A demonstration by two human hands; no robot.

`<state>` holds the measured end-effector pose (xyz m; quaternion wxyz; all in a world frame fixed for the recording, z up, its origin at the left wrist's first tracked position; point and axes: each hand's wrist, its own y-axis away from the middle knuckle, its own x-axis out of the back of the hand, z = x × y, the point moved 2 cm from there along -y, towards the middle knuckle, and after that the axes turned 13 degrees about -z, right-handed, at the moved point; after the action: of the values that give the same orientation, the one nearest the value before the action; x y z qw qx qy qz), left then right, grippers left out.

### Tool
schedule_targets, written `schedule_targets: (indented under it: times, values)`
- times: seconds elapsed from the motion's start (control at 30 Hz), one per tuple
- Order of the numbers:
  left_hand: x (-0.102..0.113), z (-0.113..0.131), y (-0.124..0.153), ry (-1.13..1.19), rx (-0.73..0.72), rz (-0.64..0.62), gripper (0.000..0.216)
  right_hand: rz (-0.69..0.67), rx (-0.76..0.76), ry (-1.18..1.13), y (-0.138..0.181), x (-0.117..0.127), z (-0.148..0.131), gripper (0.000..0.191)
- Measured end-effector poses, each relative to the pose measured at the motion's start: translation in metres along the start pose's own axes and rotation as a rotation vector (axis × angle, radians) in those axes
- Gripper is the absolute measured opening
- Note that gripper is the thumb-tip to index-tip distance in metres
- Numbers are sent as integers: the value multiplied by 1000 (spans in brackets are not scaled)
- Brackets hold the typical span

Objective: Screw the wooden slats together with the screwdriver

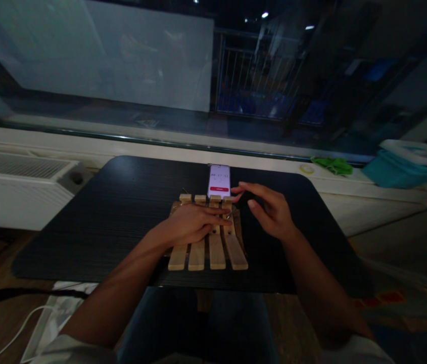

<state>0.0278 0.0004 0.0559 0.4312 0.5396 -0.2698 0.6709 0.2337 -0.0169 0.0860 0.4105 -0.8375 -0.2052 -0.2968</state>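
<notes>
Several light wooden slats (217,253) lie side by side on a brown base, their near ends toward me, with dark holes in some of them. My left hand (188,222) rests flat across the slats, its fingers stretched to the right onto the rightmost one. In my right hand (272,212) is a dark-handled screwdriver (244,200), gripped loosely between thumb and fingers. Its metal shaft slants down to the rightmost slat, beside my left fingertips. The exact contact of the tip is too small to make out.
A lit phone (220,179) lies just behind the slats on the black table (95,222). On the windowsill are a roll of tape (306,169), a green cloth (332,165) and a teal container (402,164). A white radiator (19,187) stands at the left.
</notes>
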Motion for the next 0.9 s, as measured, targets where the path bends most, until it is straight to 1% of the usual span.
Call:
schedule_targets:
  times: [0.1,0.2,0.37,0.7,0.83,0.9]
  values:
    - [0,0,0,12,6,-9,45,-20,-25,28,2,3,0,45]
    - [0,0,-1,5,0,-10,47,38,-60,65,3,3,3,44]
    - [-2,-1,-2,-30,7,-25,46,83,-54,132,1,-1,3,32]
    - [-2,-1,-1,-13,-7,-2,48,135,-88,139,1,-8,5,33]
    - [-1,-1,-2,13,8,-10,50,90,-56,96,0,-7,3,32]
    - [-1,0,-2,20,-3,-16,52,57,-29,78,0,-5,1,36]
